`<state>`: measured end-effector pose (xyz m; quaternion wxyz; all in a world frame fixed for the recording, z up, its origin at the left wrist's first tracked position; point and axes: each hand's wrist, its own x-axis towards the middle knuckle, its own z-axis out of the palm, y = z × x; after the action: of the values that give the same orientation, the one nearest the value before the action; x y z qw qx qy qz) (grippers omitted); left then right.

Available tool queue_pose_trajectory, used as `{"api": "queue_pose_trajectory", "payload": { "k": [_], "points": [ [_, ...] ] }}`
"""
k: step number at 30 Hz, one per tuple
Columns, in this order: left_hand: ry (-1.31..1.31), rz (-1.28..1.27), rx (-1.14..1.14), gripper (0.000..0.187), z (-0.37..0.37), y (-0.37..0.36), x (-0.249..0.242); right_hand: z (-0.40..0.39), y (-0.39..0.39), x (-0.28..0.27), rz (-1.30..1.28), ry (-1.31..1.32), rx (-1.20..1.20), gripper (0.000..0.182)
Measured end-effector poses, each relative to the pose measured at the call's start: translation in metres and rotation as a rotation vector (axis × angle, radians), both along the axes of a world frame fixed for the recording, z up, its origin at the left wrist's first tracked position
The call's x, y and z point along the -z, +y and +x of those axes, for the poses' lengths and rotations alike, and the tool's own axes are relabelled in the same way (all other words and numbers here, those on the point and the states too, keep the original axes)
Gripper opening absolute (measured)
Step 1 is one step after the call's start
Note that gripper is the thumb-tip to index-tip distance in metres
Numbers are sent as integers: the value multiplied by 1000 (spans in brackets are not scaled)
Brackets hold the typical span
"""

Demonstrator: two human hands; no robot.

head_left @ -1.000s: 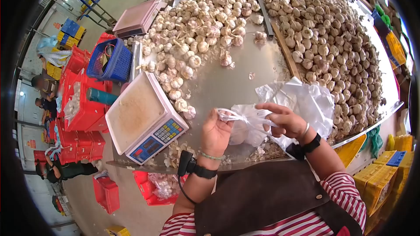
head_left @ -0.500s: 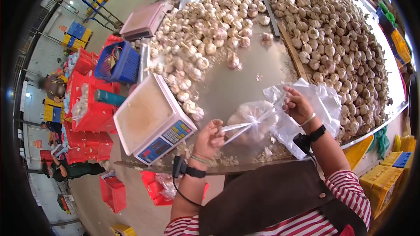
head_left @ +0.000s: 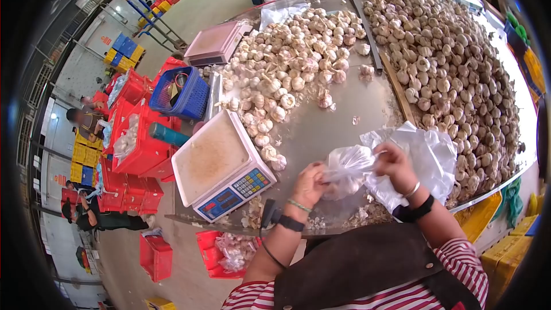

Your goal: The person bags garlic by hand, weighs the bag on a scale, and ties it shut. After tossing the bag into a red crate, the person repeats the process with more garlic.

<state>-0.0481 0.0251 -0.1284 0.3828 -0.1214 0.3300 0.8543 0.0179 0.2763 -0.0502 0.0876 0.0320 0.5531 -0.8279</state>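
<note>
A clear plastic bag of garlic [head_left: 346,188] sits at the table's near edge, between my two hands. My left hand [head_left: 310,186] closes its fingers on the left side of the bag. My right hand [head_left: 395,165] pinches the bag's upper right side, its fingertips partly hidden and slightly blurred. Right beside the bag, under my right wrist, lie flat empty plastic bags [head_left: 427,152]. To the left of my left hand stands a white digital scale [head_left: 212,152] with a bare platform.
Loose garlic bulbs [head_left: 298,51] cover the table's far left; a larger garlic pile [head_left: 453,74] lies right of a wooden strip [head_left: 400,89]. A blue basket [head_left: 195,95], a pink scale [head_left: 212,43] and red crates [head_left: 135,138] stand left. Another person [head_left: 103,215] is in the background.
My hands have come closer together. The stretched bag ends no longer show between them, and the bag's top now stands up bunched. The view has shifted, with more of the far side visible.
</note>
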Motion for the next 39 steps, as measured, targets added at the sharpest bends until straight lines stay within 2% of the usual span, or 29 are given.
{"api": "queue_pose_trajectory", "payload": {
  "k": [1, 2, 3, 5, 6, 7, 9, 10, 11, 13, 14, 15, 17, 18, 20, 21, 22, 23, 25, 26, 27, 28, 29, 31, 33, 35, 37, 39],
  "points": [
    [-47, 122, -78, 25, 0, -19, 30, -5, 19, 9, -306, -149, 167, 28],
    [-94, 243, -153, 20, -1, -29, 44, -5, 28, 18, -279, -162, 65, 24],
    [-84, 243, -157, 20, 1, -18, 20, -6, 22, 14, -279, -154, 59, 24],
    [-248, 141, -332, 16, 15, 18, -48, -4, 8, 3, 323, -262, -250, 29],
    [-73, 197, -43, 24, 20, 8, -35, -8, 17, 6, 403, -247, -367, 30],
    [-65, 203, -55, 24, 15, -9, -23, -18, 40, 25, 504, -216, -223, 27],
    [45, -244, 215, 30, 5, -44, -11, -31, 63, 26, 184, -298, -226, 22],
    [251, -497, 296, 35, 2, -45, -14, -34, 41, 19, 319, -287, -251, 21],
    [264, -493, 278, 35, 3, -44, -8, -39, 29, 19, 249, -224, -282, 20],
    [825, -910, 42, 35, 7, -37, 12, -48, 7, -14, 215, -140, -336, 22],
    [774, -936, 120, 46, 21, -25, -36, -47, -13, -46, 187, -65, -353, 25],
    [765, -938, 99, 46, 28, -18, -33, -42, -37, -76, 154, 7, -371, 28],
    [1498, -955, -44, 51, 45, 4, -22, -32, -78, -100, 140, 300, -631, 37],
    [1482, -969, -64, 51, 55, 5, -28, -29, -88, -114, 140, 297, -657, 37],
    [1022, -399, -429, 42, 81, 8, -50, -28, -99, -142, 122, 341, -959, 44],
    [1018, -695, -284, 36, 91, -18, -61, -33, -99, -151, 117, 331, -997, 44],
    [979, -988, -130, 31, 103, -56, -74, -43, -94, -158, 399, 616, -840, 46],
    [864, -974, -229, 26, 118, -81, -86, -51, -89, -160, 653, 903, -664, 48],
    [558, -970, -437, 21, 160, -127, -115, -70, -68, -151, 690, 678, -596, 45],
    [595, -1036, -587, 19, 179, -151, -114, -78, -56, -136, 600, 549, -544, 42],
    [585, -1139, -616, 18, 198, -177, -122, -83, -43, -118, 521, 416, -488, 39],
    [326, -1128, -732, 17, 219, -199, -112, -89, -32, -101, 544, 396, -500, 37],
    [474, -1378, -715, 19, 236, -228, -98, -94, -21, -87, 573, 375, -494, 36],
    [376, -1553, -737, 19, 256, -266, -85, -98, -6, -66, 648, 318, -564, 35],
    [249, -1952, -604, 22, 271, -335, -50, -94, -5, -60, 664, 207, -565, 36],
    [309, -2037, -546, 22, 263, -354, -61, -99, 5, -46, 790, 301, -556, 36],
    [609, -2524, -761, 20, 242, -359, -59, -94, 7, -52, 860, 310, -561, 36],
    [419, -1725, -880, 23, 201, -318, -73, -91, 21, -51, 865, 250, -506, 36]
  ]
}}
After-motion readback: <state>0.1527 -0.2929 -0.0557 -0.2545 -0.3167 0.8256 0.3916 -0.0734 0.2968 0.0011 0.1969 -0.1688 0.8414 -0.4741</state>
